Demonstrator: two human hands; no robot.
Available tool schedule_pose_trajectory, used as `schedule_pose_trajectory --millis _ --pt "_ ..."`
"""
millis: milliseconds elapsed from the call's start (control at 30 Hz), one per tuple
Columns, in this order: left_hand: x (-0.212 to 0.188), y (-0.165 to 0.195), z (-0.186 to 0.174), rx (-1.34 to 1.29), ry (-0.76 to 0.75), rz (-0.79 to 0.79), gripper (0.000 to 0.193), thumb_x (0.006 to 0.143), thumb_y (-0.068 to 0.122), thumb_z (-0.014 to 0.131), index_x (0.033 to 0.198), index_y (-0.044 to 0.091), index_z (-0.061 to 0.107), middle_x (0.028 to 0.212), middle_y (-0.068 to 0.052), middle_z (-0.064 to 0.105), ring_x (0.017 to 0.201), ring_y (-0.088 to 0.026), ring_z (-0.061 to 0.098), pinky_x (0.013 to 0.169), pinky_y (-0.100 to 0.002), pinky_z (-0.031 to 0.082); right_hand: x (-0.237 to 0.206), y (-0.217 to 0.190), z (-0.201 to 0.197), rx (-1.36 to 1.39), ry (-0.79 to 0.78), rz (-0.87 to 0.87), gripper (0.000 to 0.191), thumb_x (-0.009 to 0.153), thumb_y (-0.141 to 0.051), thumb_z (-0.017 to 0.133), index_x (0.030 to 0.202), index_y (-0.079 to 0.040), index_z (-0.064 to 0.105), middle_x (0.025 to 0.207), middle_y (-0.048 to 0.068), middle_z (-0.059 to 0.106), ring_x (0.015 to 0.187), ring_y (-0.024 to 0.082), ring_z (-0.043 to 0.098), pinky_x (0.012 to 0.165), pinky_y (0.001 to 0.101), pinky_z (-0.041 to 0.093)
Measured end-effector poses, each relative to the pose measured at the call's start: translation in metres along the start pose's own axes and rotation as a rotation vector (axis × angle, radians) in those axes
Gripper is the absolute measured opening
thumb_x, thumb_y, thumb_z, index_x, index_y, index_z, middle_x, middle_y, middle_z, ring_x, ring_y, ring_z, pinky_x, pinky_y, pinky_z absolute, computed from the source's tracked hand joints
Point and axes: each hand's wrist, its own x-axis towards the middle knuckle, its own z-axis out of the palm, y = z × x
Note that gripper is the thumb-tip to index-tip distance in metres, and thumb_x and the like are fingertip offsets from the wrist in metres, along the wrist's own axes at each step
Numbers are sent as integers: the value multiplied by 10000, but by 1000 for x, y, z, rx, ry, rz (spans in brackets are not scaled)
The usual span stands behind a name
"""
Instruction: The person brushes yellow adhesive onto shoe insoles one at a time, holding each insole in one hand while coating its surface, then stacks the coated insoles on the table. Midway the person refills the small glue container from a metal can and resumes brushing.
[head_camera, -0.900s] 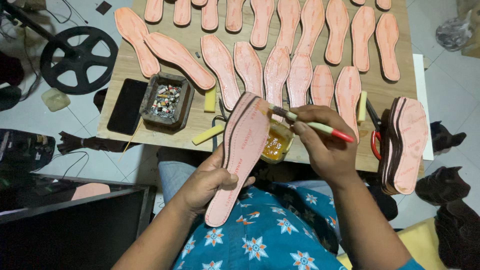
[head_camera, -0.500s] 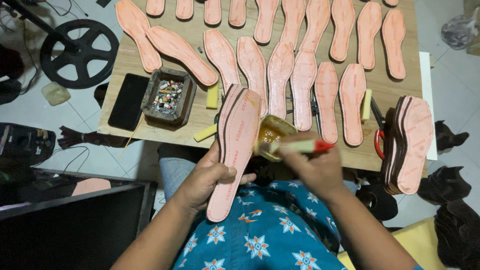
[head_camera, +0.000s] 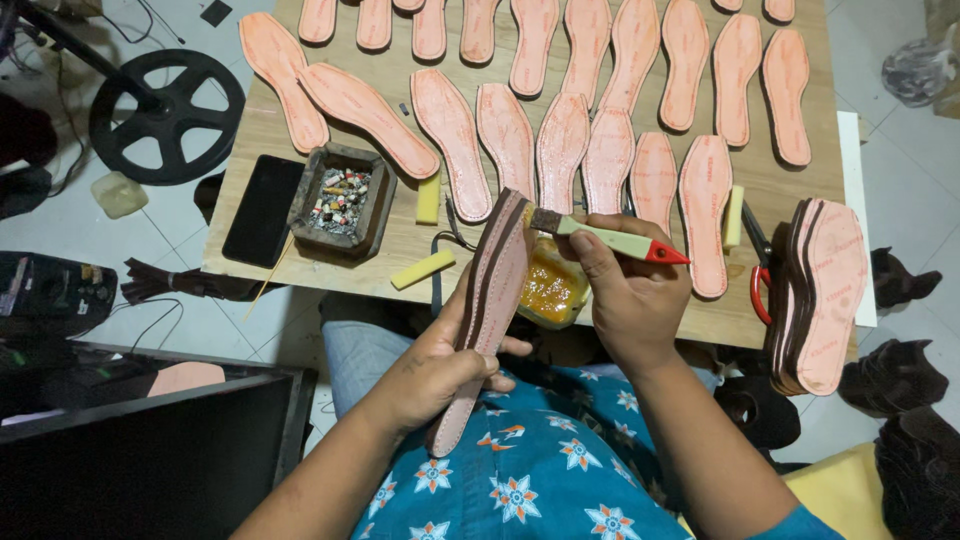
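My left hand (head_camera: 440, 365) grips a long pink shoe sole (head_camera: 487, 300) with a dark brown edge, tilted on its side over my lap. My right hand (head_camera: 625, 285) holds a small brush (head_camera: 610, 238) with a cream handle and red tip. Its bristles touch the sole's upper edge. Just behind the sole sits an open container of amber glue (head_camera: 552, 285) at the table's near edge.
Several pink soles (head_camera: 560, 120) lie spread on the wooden table (head_camera: 400, 250). A stack of soles (head_camera: 820, 295) and red-handled scissors (head_camera: 758, 270) are at the right. A black phone (head_camera: 262, 210), an ashtray (head_camera: 340, 200) and yellow sponge blocks (head_camera: 422, 268) lie at the left.
The sole has turned from flat-faced to edge-on in my left hand. My right hand lifted the brush from the glue container to the sole's upper edge.
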Motion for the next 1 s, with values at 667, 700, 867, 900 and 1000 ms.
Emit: schedule_pose_trajectory --millis 667,700,867,900,1000 --pt "4 -13 -23 -198 88 -33 881 706 0 509 1553 108 294 1378 -177 543 1145 -319 663 840 -454 646 -17 22 -20 -159 -269 304 222 928 -136 726 1115 -19 711 1114 111 776 1019 171 729 921 314 580" --pt "5 -15 -23 -228 111 -22 840 700 -11 507 1523 40 348 1375 -180 542 1180 -337 665 866 -470 644 -8 25 -27 -188 -177 302 211 940 -155 723 1109 -29 715 1122 109 771 1034 177 727 944 315 577" --pt "8 -20 -26 -277 204 -39 839 695 4 476 1524 55 355 1359 -185 558 1186 -344 643 903 -484 609 24 46 -46 -591 -323 -150 133 923 -126 782 1043 -87 741 1190 157 630 1156 283 615 997 375 499" --pt "10 -22 -25 -274 213 -54 847 689 3 475 1526 57 359 1354 -196 564 1187 -344 645 910 -487 605 26 51 -46 -659 -377 -125 133 892 -136 806 1012 -111 756 1169 160 619 1150 301 599 983 388 489" --pt "15 -29 -22 -317 216 -42 842 700 -8 485 1526 63 341 1368 -193 546 1180 -355 636 906 -489 601 25 68 -37 -775 -414 -246 188 834 -143 831 1008 -148 760 1266 174 604 1230 371 531 1041 455 419"
